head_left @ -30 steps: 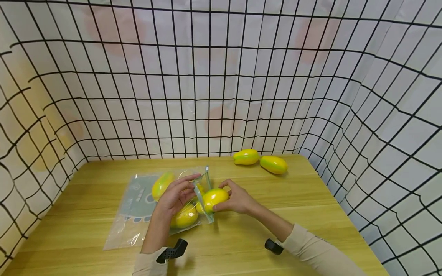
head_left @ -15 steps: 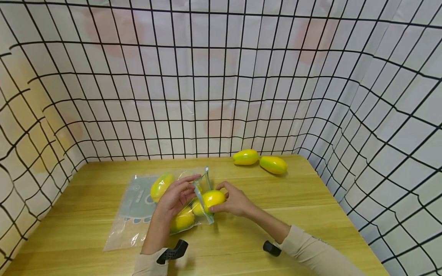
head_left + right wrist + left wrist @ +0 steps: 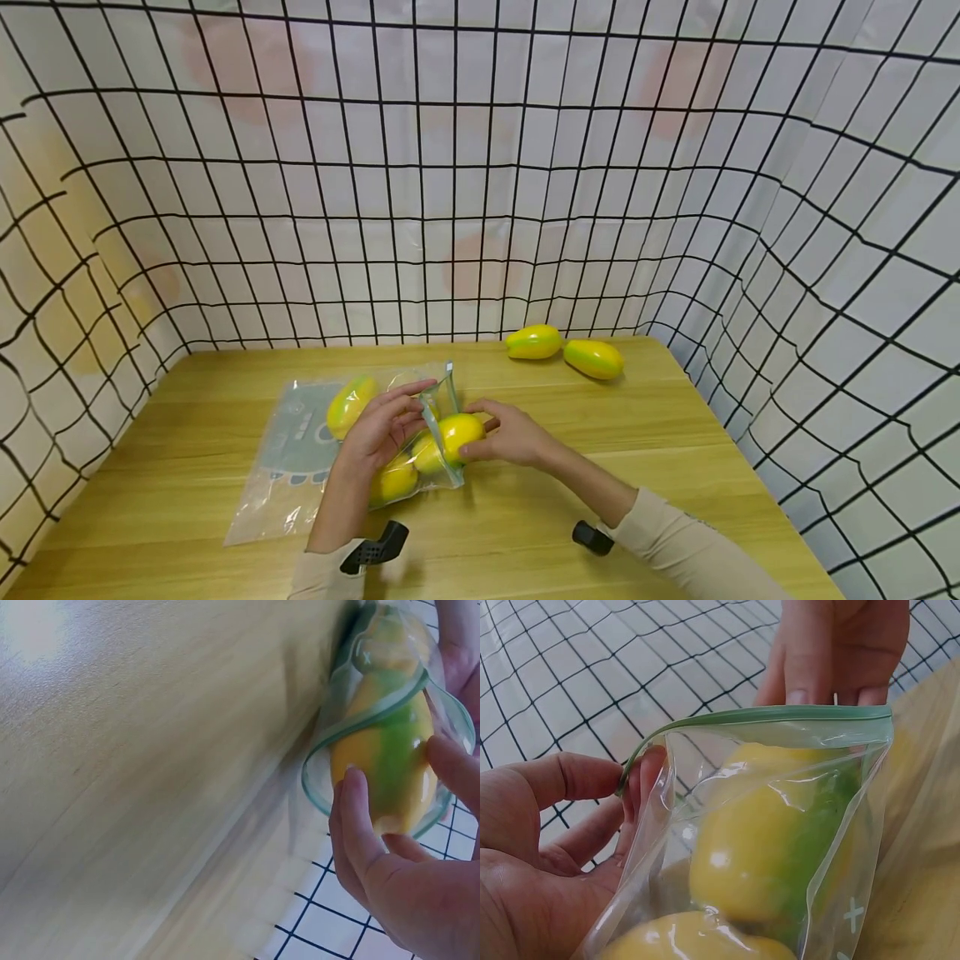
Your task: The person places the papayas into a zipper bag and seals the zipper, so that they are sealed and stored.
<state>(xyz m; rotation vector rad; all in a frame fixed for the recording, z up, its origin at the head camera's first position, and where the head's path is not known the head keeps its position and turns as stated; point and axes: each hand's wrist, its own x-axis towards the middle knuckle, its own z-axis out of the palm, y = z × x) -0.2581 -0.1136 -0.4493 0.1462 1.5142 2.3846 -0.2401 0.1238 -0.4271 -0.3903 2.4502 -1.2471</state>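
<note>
The right hand pinches a yellow-green fruit by its outer end, at the mouth of a clear bag, most of the fruit already inside. The left hand pinches the bag's green rim, some of its fingers visible only through plastic. In the left wrist view, the rim hides the right fingertips; glare and folds blur the lower fruit, which is cut off by the frame. Compared with a second ago, the pinched fruit sits deeper.
</note>
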